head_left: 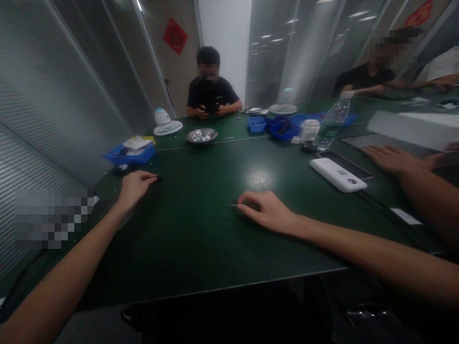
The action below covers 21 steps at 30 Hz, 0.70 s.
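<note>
Pale thin stick (234,205) juts from the right hand (268,210), pinched at the fingertips over the desk (201,239); left hand (134,188) apparently pinches a small dark piece (160,178). Light pressure, steadied wrists likely suit both.

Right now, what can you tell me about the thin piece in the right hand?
The thin piece looks pale, slender and straight, perhaps metal, though blur hides detail. The right hand pinches it; one end sticks out toward the left, roughly level, the rest hidden in the grip. It shows against the green table; whether it touches the surface is unclear.
</note>
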Motion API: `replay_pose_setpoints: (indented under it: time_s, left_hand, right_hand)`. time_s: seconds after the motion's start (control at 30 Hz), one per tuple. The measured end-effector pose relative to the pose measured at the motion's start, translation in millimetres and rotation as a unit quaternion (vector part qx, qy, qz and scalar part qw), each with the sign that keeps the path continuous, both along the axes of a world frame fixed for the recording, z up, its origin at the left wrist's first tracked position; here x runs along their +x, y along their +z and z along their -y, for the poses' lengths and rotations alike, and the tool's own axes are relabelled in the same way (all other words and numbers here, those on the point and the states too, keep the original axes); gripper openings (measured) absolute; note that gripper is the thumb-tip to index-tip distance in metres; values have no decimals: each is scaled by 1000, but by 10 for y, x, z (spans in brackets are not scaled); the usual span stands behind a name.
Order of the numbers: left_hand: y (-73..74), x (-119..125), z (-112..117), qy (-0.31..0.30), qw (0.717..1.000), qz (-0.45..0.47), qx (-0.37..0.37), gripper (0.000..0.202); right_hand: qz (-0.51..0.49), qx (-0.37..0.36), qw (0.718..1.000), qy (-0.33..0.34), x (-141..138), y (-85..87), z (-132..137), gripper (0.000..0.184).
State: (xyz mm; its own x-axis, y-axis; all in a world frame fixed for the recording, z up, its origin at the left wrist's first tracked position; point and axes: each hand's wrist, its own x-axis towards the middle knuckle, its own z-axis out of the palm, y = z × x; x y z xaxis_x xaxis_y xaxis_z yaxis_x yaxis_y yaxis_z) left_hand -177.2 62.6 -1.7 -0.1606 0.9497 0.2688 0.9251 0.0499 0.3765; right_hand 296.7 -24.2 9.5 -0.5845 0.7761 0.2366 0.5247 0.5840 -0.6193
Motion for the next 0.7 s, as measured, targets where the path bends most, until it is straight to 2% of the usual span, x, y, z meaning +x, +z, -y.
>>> replay_pose_setpoints:
  time_s: [0.1, 0.27, 0.37, 0.47, 0.6, 0.7]
  left_hand:
    - [-16, 70, 35, -61, 993, -91, 38, 37]
    - [-10, 338, 159, -75, 962, -263, -7, 41]
    - [-15, 439, 200, -80, 948, -307, -22, 42]
    - [-14, 398, 176, -74, 954, -289, -17, 41]
    - [19, 270, 97, -68, 979, -191, 1, 37]
    - [61, 385, 118, -132, 987, -92, 12, 31]
  right_hand:
    - [3, 1, 1000, 2, 4, 4, 0, 27]
    - [8, 2, 1000, 5, 13, -20, -12, 26]
    - [6, 5, 1000, 6, 13, -25, -17, 26]
    - [8, 3, 1000, 7, 10, -17, -14, 26]
    - [8, 7, 1000, 8, 6, -17, -9, 27]
    - [11, 11, 1000, 7, 5, -29, -13, 27]
